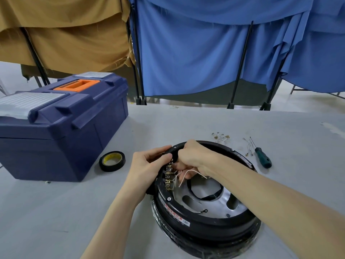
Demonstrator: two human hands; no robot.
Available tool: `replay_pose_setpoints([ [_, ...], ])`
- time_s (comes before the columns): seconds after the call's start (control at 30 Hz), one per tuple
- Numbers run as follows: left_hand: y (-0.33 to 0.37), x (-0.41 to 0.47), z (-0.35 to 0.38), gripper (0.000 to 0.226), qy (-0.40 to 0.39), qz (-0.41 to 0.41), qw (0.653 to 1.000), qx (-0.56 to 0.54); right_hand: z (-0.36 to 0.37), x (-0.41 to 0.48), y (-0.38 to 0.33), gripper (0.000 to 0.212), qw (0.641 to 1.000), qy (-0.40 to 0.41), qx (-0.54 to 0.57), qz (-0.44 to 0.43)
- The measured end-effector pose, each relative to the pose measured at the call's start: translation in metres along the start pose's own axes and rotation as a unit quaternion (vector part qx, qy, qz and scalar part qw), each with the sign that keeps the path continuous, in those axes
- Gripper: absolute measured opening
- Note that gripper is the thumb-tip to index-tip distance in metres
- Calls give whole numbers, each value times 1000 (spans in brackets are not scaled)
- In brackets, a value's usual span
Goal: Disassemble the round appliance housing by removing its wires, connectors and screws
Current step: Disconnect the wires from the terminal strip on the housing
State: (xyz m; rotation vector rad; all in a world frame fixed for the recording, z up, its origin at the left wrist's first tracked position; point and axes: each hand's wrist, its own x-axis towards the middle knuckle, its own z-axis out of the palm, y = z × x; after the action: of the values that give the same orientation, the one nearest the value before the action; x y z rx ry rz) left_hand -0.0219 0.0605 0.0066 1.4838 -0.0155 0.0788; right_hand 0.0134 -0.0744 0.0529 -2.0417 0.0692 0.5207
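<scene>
Bare forearms [276,200] reach over the round black housing [201,224] on the grey table [56,212]; its silver inner plate [244,206] shows cut-outs. Left hand [147,167] grips its left rim; right hand [196,157] pinches white wires [188,171] inside, fingertips hidden.

Fig. 1. Your single head-worn, wide-angle view looks forward and down from your own eye level, close over the round housing [205,228] on the grey table [56,212], facing the draped curtains [186,53] beyond its far edge.
</scene>
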Motion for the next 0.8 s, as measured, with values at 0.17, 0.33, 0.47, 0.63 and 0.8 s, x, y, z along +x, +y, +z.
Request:
replay_pose_setpoints([
  [0.17, 2, -2, 0, 21, 0, 0, 1000, -6, 3, -2, 0, 21, 1000, 29, -5, 5],
  [0.33, 1, -2, 0, 21, 1, -2, 1000, -1, 7, -3, -1, 18, 998, 63, -13, -5],
  [0.47, 0, -2, 0, 21, 3, -1, 1000, -2, 6, -2, 1, 11, 996, 75, -37, -9],
  [0.63, 1, -1, 0, 21, 2, 1, 1000, 5, 8, 0, 3, 13, 993, 95, -61, -19],
  [0.8, 0, -1, 0, 21, 4, 5, 1000, 3, 3, 2, 4, 11, 998, 49, -47, -14],
])
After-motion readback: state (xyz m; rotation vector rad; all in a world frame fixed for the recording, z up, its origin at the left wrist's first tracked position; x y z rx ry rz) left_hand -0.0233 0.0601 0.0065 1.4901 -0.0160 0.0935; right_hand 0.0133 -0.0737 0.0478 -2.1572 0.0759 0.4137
